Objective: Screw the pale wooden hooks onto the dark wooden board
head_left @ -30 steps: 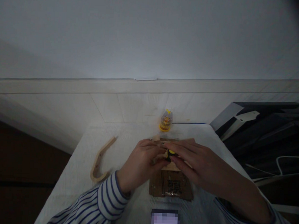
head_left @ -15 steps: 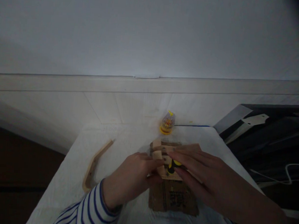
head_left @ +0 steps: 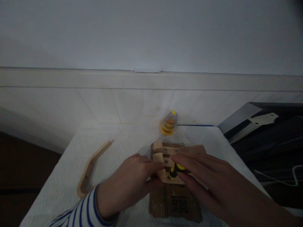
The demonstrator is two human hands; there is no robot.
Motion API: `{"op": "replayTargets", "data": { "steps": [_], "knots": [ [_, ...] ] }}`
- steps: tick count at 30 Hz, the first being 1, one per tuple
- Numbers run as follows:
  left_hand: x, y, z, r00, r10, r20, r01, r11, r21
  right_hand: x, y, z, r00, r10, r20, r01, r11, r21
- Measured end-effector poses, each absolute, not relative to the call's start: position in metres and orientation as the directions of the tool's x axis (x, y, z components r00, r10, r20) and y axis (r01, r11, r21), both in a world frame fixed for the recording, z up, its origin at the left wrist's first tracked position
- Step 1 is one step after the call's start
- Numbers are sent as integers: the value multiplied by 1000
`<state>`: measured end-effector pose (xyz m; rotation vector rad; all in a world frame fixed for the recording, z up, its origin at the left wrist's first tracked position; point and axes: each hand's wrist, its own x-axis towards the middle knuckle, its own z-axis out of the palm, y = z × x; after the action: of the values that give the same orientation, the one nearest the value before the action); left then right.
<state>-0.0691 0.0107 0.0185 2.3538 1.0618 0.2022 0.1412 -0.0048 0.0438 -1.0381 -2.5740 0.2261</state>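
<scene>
A small wooden assembly of light slats (head_left: 158,157), with several dark screws along it, lies on a piece of brown cardboard (head_left: 160,201). My left hand (head_left: 131,179) is closed on the left end of the nearest slat, thumb and fingers pinching it. My right hand (head_left: 206,175) reaches in from the right, its fingers around a yellow and black screwdriver (head_left: 173,170). The screwdriver's handle stands over the near slat; its tip is hidden. Part of the assembly's right side is covered by my right hand.
A bent wooden piece (head_left: 88,172) lies on the white table (head_left: 123,139) at the left. Behind the cardboard stands a clear container with a yellow base (head_left: 169,123), near the wall. Dark panels, a white bracket (head_left: 264,119) and a white cable (head_left: 294,176) are to the right.
The whole view has shifted a little with my head. Both hands keep their places on the slat and the screwdriver, with only slight movement.
</scene>
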Motion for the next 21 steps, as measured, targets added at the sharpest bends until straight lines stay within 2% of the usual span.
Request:
{"op": "replayTargets", "data": {
  "steps": [7,21],
  "knots": [
    [-69,9,16,682,729,-60,644,-560,521,140,-3,43,-659,724,205,640,683,-353],
    [-69,9,15,681,731,-43,645,-571,507,146,-3,40,-638,730,246,681,684,-262]
  ]
}}
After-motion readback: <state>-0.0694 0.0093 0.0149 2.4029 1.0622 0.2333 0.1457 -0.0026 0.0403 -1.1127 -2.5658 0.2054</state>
